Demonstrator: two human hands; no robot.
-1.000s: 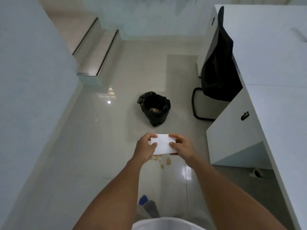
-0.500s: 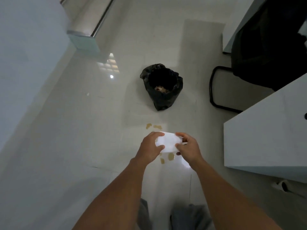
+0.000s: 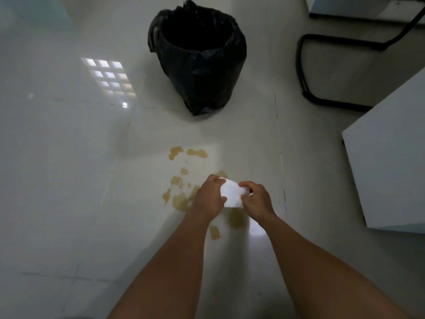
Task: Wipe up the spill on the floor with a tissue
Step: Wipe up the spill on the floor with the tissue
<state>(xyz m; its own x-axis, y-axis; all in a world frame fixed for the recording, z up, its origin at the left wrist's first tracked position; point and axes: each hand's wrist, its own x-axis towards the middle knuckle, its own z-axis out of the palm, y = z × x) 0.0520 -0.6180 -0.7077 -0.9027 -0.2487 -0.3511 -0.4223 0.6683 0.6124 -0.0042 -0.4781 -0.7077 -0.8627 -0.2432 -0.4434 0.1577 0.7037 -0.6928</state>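
Note:
A white tissue (image 3: 232, 193) is held between both hands just above the floor. My left hand (image 3: 209, 198) grips its left edge and my right hand (image 3: 257, 199) grips its right edge. Under and around the hands lies the spill (image 3: 180, 200): several yellowish-brown patches on the pale glossy floor tiles, spreading from near the bin's foot down past my wrists. Part of the spill is hidden behind the hands and the tissue.
A bin lined with a black bag (image 3: 199, 54) stands on the floor beyond the spill. A black chair frame (image 3: 322, 65) is at the upper right. A white cabinet corner (image 3: 386, 162) juts in from the right. Open floor lies to the left.
The view has dropped much closer to the floor. Both hands have gone down with the tissue, over the spill. The bin and the spill look far larger.

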